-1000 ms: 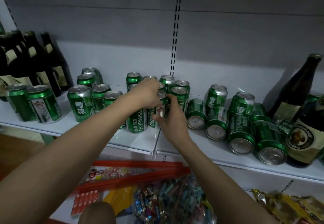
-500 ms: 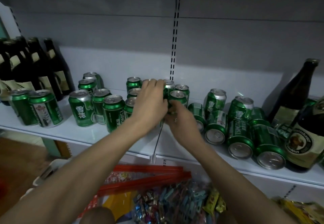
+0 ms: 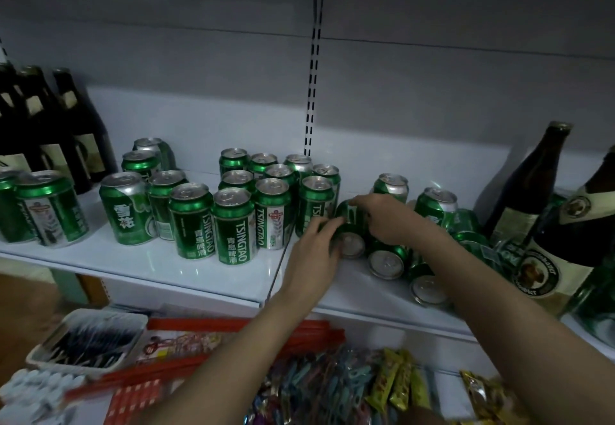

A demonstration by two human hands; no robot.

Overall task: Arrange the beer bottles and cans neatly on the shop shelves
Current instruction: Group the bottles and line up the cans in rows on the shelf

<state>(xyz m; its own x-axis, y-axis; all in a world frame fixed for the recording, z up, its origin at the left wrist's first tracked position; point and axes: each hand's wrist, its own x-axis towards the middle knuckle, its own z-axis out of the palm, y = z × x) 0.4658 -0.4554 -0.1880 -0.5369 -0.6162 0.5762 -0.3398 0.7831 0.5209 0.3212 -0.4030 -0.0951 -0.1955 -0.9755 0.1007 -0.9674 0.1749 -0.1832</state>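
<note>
Both hands have shifted right — my left hand [image 3: 317, 245] and right hand [image 3: 386, 216] now curl round a toppled can [image 3: 351, 235] beside the upright cans [image 3: 233, 225].

Toppled cans [image 3: 466, 238] partly hidden behind right forearm; leftmost bottles [image 3: 13, 125] cropped.

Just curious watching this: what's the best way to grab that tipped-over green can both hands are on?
Probably round its curved side, from above. The fallen can lies with its end toward the camera, upright cans left, another fallen can right; only its top is free.
</note>
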